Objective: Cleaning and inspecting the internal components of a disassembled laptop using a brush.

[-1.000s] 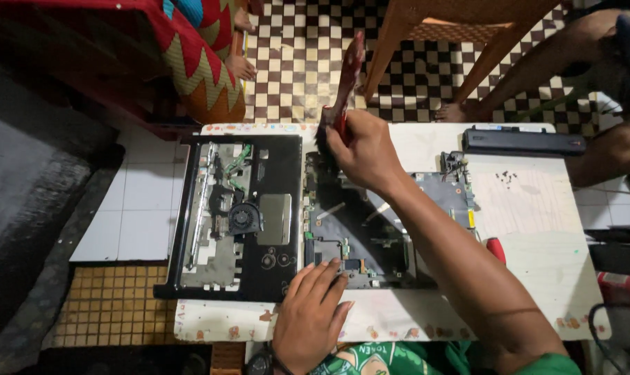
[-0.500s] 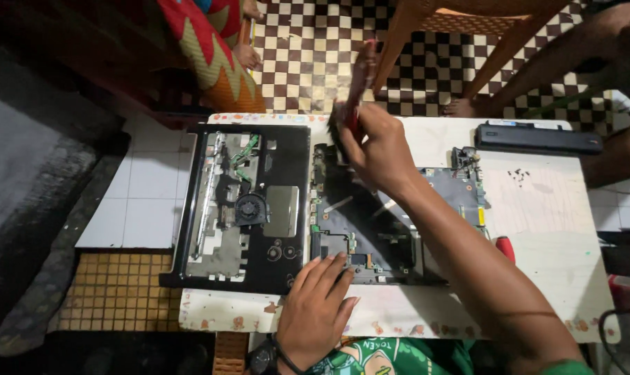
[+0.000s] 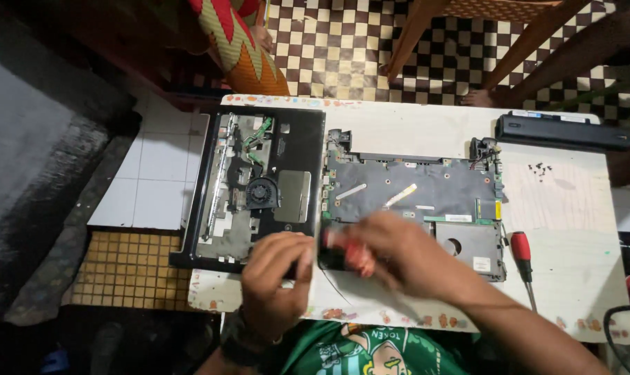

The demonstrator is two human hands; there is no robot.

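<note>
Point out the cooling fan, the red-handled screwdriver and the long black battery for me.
cooling fan (image 3: pixel 261 192), head view, on its round hub.
red-handled screwdriver (image 3: pixel 520 248), head view, on the red handle.
long black battery (image 3: pixel 564 131), head view, on the middle of its top face.

Two hands at work, one opened laptop shell, one motherboard, one long battery, one red-handled screwdriver, one scatter of tiny screws.
</note>
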